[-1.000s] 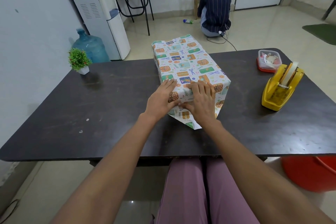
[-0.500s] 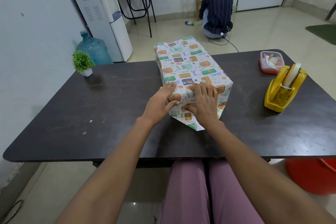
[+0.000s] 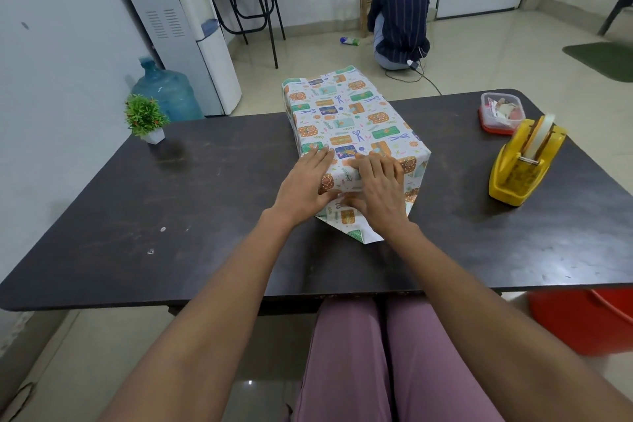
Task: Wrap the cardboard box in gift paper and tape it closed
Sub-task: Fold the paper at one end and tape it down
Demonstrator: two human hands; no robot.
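Observation:
A long box covered in white gift paper (image 3: 349, 120) with printed presents and bows lies lengthwise on the dark table (image 3: 205, 202). Both hands are at its near end. My left hand (image 3: 303, 183) lies with straight fingers over the near top edge, its thumb against the end face. My right hand (image 3: 376, 187) presses the folded paper on the same end, fingers over the top edge. A triangular paper flap (image 3: 356, 233) sticks out flat on the table below my hands. A yellow tape dispenser (image 3: 524, 161) with a roll of tape stands to the right.
A small potted plant (image 3: 145, 116) stands at the table's far left. A red-lidded clear container (image 3: 501, 111) sits at the far right, behind the dispenser. A red bucket (image 3: 582, 319) is on the floor at the right. A person (image 3: 400, 17) crouches on the floor beyond the table.
Both hands stay on the near end of the wrapped box. The fingers have shifted only slightly along the fold.

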